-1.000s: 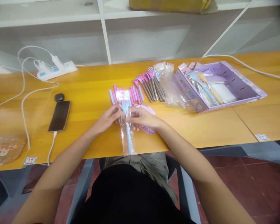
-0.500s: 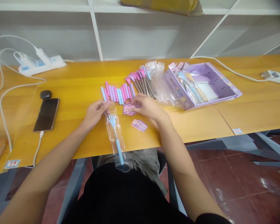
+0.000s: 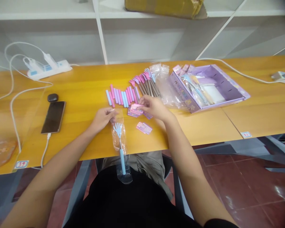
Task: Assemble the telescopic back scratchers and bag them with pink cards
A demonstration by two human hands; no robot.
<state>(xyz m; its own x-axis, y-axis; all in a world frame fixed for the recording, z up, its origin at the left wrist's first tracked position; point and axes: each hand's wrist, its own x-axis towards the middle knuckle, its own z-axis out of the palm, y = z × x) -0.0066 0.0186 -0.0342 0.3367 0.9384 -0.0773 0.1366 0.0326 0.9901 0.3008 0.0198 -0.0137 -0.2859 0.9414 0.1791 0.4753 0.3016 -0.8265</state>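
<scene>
Two long yellow-brown wood-look tabletops cross the middle of the frame, their seam showing at right, with white shelving behind them along the top and glossy reddish floor tiles at lower right. A taped brown parcel sits on the shelf at top centre. At centre left, the left hand pinches the top of a clear bag; inside lies a light-blue hand-shaped scratcher, its handle reaching past the table's near edge at lower centre. The right hand, mid-frame, pinches a pink card between thumb and finger, over a small pile of similar cards; more cards lie just below. Pink, lilac and blue tubes form a row above the hands, beside metal-shafted scratchers and loose clear bags. A purple open box holding bagged pieces stands at right. At left, a dark phone lies below a small black case, with a white power strip farther up.
</scene>
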